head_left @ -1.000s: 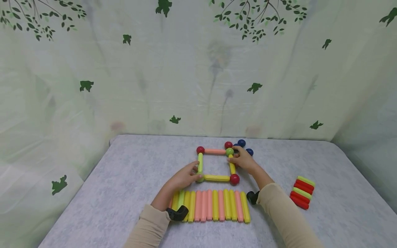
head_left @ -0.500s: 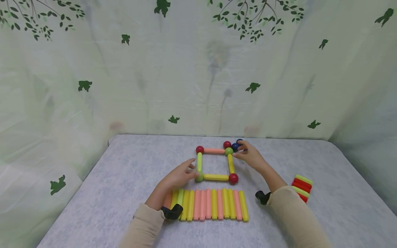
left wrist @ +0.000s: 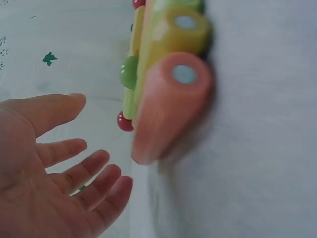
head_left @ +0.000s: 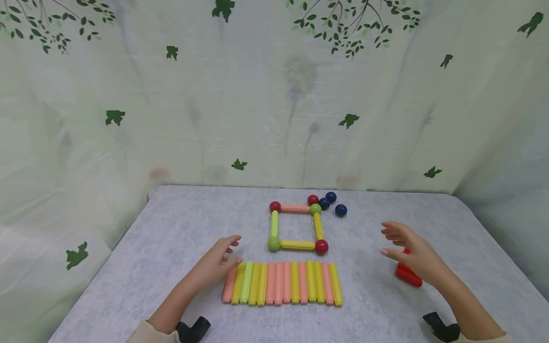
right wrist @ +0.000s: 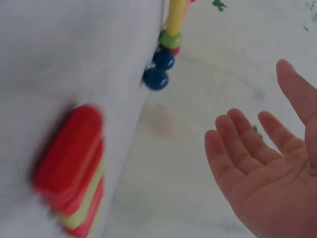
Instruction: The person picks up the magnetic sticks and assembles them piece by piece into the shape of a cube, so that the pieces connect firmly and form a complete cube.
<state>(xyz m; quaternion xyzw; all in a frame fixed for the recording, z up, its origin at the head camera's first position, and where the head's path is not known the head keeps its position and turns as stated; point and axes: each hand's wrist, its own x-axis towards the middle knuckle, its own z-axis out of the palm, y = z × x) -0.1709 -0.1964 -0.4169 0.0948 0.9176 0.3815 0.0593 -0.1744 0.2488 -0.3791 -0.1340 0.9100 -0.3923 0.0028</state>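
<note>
Both hands hold nothing. My left hand hovers with loosely spread fingers at the left end of a row of pink, yellow and green sticks. In the left wrist view, the nearest pink stick shows a round grey end, apart from the fingers. Over a small stack of red and green sticks on the right hangs my right hand, fingers apart; it hides part of the stack in the head view. Behind the row lies a square of sticks joined by red balls and green balls at its corners.
Several dark blue balls and one loose red ball lie by the square's far right corner. The grey cloth-covered table ends at a pale curtain printed with leaves.
My right hand has left the square's far right corner and the blue balls, moving right and nearer. My left hand has let go of the near left green ball and drawn back leftward.
</note>
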